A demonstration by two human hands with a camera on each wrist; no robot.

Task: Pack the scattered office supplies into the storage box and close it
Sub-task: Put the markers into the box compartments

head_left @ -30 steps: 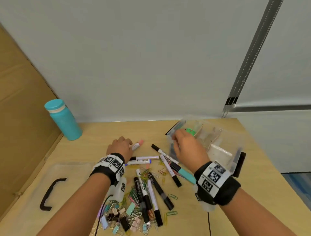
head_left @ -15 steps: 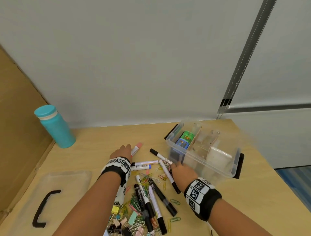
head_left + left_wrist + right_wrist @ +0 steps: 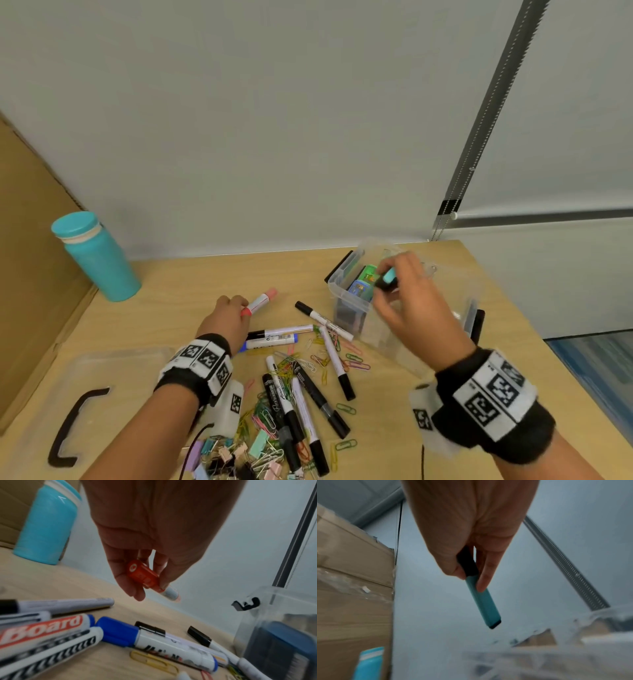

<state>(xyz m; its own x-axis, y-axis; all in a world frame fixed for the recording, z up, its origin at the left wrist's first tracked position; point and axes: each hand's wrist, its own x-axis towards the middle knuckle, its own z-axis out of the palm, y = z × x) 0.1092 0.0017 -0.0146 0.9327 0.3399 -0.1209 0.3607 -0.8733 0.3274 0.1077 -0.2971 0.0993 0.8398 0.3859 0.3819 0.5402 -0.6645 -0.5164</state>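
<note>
Right hand, down at the markers half a second ago, is now holding a teal highlighter over the storage box; left hand is still pinching the red marker.

The wooden table carries a teal bottle, clear storage box, lid, scattered markers and clips.

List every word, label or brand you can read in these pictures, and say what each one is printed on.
"Board": white letters on a red band, on a whiteboard marker lying at the left of the left wrist view.
Blue-capped marker: black lettering on its white barrel, too blurred to read.
Black markers in the head view: print too small to read.
Red-ended marker held by the left hand: red print, unreadable.
Wristbands: black-and-white square codes, no words.
</note>
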